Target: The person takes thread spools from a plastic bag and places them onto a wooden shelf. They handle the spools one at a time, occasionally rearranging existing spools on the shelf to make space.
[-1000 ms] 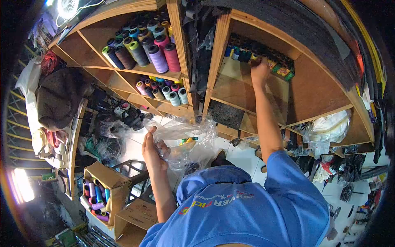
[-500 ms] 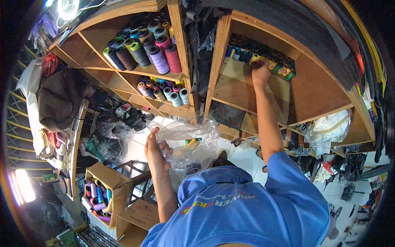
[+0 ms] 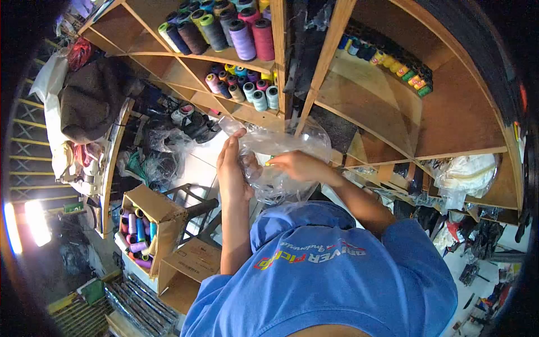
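Observation:
My left hand (image 3: pixel 230 168) is closed on a clear plastic bag (image 3: pixel 315 135), holding it up in front of my body. At the bag, my right hand (image 3: pixel 300 167) has its fingers pinched together on a small spool of thread (image 3: pixel 269 162), of which only a bit of yellow and green shows. The bag's crumpled film partly blurs what lies inside it. Beyond it, a row of small thread spools (image 3: pixel 388 60), yellow, green and blue, stands along the back of the right shelf compartment.
Large cones of thread (image 3: pixel 245 42) fill the upper left shelf, with smaller cones (image 3: pixel 259 100) below. At the left stands a cardboard box (image 3: pixel 168 210) of colourful cones, beside another carton (image 3: pixel 193 259). A white bundle in plastic (image 3: pixel 466 177) sits on the lower right shelf.
My right hand has come down from the row of small spools to the plastic bag. My left hand still holds the bag. The view has shifted, with the shelves now higher in it.

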`<state>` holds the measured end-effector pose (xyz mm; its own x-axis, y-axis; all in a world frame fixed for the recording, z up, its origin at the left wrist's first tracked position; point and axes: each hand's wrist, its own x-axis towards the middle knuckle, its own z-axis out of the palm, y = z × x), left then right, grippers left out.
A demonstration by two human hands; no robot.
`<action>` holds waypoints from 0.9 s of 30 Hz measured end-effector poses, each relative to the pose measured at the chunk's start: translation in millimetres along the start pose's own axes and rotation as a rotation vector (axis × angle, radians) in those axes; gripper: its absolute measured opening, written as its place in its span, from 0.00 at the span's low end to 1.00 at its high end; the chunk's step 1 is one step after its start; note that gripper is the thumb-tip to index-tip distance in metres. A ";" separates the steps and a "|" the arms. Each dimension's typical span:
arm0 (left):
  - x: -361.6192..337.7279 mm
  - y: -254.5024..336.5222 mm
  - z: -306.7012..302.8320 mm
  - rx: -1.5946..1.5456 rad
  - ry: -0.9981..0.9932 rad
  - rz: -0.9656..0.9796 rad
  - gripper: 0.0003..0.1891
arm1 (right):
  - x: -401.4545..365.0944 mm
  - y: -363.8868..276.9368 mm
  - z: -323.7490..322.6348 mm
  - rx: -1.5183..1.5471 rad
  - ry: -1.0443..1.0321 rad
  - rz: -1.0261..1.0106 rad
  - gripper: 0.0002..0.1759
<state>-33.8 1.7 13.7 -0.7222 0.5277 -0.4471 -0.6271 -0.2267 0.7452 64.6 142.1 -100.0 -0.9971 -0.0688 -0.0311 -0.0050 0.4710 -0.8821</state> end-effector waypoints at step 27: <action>5.9 -25.6 13.1 0.084 -0.103 -0.080 0.15 | -23.6 28.8 25.0 -0.299 -0.223 0.365 0.22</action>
<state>-18.2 21.4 -1.5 -0.6341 0.6239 -0.4568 -0.6516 -0.1132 0.7501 89.8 135.3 -136.5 -0.8977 -0.0236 -0.4400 0.2864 0.7274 -0.6236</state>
